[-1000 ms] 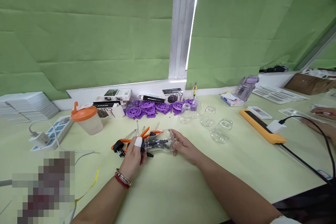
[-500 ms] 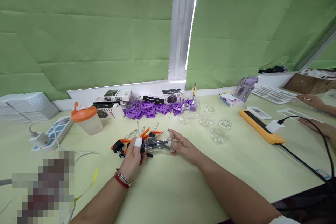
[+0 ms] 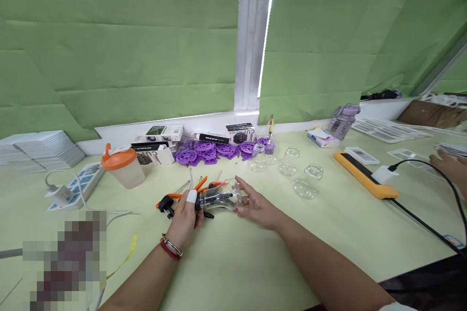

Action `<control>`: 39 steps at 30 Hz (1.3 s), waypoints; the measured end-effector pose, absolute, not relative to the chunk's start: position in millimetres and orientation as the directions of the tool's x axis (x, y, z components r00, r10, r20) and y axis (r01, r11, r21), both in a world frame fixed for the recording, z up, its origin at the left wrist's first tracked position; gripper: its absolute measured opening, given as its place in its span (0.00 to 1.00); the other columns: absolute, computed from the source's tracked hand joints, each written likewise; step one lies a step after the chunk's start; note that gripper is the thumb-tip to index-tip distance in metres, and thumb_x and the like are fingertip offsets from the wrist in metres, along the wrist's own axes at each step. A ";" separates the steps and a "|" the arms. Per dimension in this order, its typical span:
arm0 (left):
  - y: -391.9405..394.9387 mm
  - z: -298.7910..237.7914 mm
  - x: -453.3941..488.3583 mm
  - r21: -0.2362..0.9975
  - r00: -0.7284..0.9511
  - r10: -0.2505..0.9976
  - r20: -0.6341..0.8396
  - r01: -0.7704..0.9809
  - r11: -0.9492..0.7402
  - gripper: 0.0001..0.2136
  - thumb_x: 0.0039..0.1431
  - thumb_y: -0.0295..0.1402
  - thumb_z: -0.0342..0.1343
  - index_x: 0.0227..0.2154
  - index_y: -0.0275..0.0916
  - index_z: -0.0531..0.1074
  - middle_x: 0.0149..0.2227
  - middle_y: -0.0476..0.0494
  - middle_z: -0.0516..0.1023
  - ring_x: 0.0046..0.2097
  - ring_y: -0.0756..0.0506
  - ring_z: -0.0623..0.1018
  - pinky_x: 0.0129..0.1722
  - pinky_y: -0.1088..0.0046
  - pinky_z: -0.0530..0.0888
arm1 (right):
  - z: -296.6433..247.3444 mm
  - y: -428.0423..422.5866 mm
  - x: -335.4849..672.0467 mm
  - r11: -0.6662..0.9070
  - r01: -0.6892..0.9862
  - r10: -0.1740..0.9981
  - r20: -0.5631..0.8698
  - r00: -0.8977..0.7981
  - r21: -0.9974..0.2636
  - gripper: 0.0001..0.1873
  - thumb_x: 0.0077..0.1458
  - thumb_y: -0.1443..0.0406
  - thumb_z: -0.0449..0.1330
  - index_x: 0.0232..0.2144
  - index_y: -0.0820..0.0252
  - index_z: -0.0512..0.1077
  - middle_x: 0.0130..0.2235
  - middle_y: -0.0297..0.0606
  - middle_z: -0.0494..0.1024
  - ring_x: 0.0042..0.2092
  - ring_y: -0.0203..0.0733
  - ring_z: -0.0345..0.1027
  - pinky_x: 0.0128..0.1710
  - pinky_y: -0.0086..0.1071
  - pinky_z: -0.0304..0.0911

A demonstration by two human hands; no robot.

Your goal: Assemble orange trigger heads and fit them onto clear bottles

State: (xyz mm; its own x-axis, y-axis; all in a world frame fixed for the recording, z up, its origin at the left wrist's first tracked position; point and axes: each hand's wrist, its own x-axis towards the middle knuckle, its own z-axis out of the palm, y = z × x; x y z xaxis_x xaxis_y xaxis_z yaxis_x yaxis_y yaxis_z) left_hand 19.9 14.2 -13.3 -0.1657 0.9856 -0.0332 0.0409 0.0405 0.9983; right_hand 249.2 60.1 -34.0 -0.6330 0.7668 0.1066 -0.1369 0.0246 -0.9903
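Observation:
A clear plastic jar (image 3: 221,198) lies on its side on the pale green table (image 3: 233,262), with dark tool parts showing inside it. My left hand (image 3: 185,218), white cot on one fingertip, is closed around the jar's mouth end. My right hand (image 3: 255,204) cups the jar's base with curled fingers. Behind the jar lies a heap of orange-and-black handled tools (image 3: 182,192) with metal shafts. Several empty clear jars (image 3: 302,180) stand to the right.
Purple plastic wheels (image 3: 215,149) and small boxes (image 3: 160,133) line the back wall. An orange-lidded cup (image 3: 122,166) and a power strip (image 3: 78,182) are at the left. A yellow power strip (image 3: 365,176) with a black cable is at the right, near another person's hand (image 3: 450,165).
My hands and the jar have hardly moved. The other person's hands at the far right have shifted, one now out of sight.

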 end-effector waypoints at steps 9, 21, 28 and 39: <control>13.5 -14.5 16.7 0.997 -0.142 0.989 -0.029 0.069 0.039 0.20 0.60 0.52 0.40 0.29 0.39 0.64 0.14 0.56 0.62 0.14 0.53 0.59 0.15 0.76 0.56 | -39.2 61.2 247.9 0.032 -0.107 0.765 0.093 -0.637 -0.994 0.48 0.51 0.51 0.63 0.66 0.44 0.41 0.42 0.37 0.63 0.34 0.33 0.62 0.37 0.35 0.64; 14.2 -14.9 18.3 0.996 -0.165 0.986 -0.037 0.080 0.050 0.19 0.61 0.52 0.41 0.29 0.40 0.61 0.15 0.56 0.63 0.14 0.53 0.60 0.15 0.76 0.55 | -40.4 62.7 248.1 0.144 0.005 0.780 0.111 -0.615 -0.990 0.45 0.54 0.44 0.55 0.66 0.51 0.41 0.54 0.47 0.62 0.40 0.38 0.62 0.39 0.36 0.62; 11.9 -11.1 21.0 0.997 -0.163 0.986 -0.041 0.064 0.052 0.19 0.61 0.51 0.40 0.27 0.41 0.59 0.15 0.56 0.62 0.15 0.54 0.59 0.15 0.77 0.56 | -37.7 63.3 251.4 0.107 -0.131 0.756 0.166 -0.633 -0.986 0.45 0.52 0.54 0.63 0.65 0.44 0.45 0.59 0.43 0.54 0.44 0.38 0.62 0.45 0.36 0.60; 12.9 -17.2 21.1 0.994 -0.161 0.985 -0.067 0.073 0.079 0.19 0.60 0.53 0.41 0.28 0.41 0.59 0.17 0.56 0.63 0.14 0.54 0.60 0.15 0.77 0.55 | -35.8 62.6 245.2 0.034 -0.042 0.820 0.052 -0.569 -0.999 0.38 0.52 0.42 0.55 0.57 0.59 0.60 0.35 0.37 0.69 0.30 0.35 0.62 0.33 0.33 0.61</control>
State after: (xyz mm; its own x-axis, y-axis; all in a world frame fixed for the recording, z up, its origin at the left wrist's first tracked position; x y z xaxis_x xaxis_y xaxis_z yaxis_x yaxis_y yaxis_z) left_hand 21.1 12.9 -17.2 -0.1608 0.9847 -0.0666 0.0729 0.0791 0.9942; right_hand 245.2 62.6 -35.8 -0.5695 0.8204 0.0518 -0.0425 0.0336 -0.9985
